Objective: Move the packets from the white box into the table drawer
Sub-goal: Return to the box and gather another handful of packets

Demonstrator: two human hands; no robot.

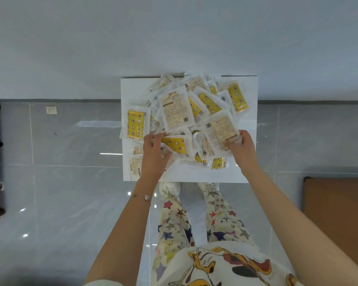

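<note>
The box (194, 174) under the left hand (154, 153) and right hand (241, 149) was white. Between them, packets (177, 146) showed yellow faces patterned with stars and moons, or pale printed backs. Nearer than the hands, cream trousers (174, 221) bore multicoloured stars.

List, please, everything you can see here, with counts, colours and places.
packets: too many to count, yellow-patterned or pale, heaped in the box
white box: one, white, on the floor by the wall
small square: one, white, on the floor left of the box
brown tops: two, brown, left and right edges
shoes: two, white, before the box
bracelet: one, thin, left wrist
left hand: gripping packets, pile's near left
right hand: holding packets, pile's near right
</note>
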